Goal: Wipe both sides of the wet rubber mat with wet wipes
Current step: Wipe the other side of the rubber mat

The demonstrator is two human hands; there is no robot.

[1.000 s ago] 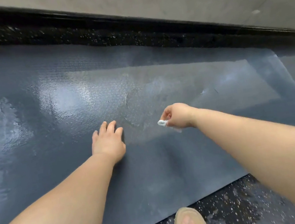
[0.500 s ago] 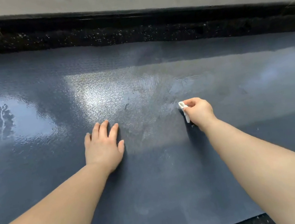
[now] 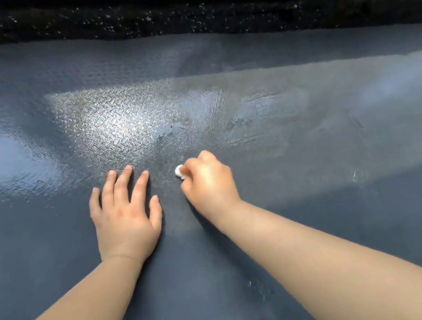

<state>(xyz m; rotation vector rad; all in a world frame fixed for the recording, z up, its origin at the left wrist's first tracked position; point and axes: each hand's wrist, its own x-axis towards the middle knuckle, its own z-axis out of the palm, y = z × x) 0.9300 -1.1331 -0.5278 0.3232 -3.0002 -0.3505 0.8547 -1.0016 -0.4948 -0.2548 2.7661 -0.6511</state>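
Right hand (image 3: pixel 208 185), grip clenched on a balled wet wipe (image 3: pixel 179 172), has swept left across the rubber mat (image 3: pixel 313 142) toward the flat, released left hand (image 3: pixel 124 219): top-side wiping continues.

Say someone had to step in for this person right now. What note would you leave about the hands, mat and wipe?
Left hand: open, flat on the rubber mat.
Right hand: grips a balled white wet wipe against the mat, just right of the left hand.
Mat: lies flat on the speckled floor, one face up.
Done: the duller, smeared patch beyond the wipe looks wiped.
Left: glossy wet areas to the left and farther off, then likely the hidden underside.
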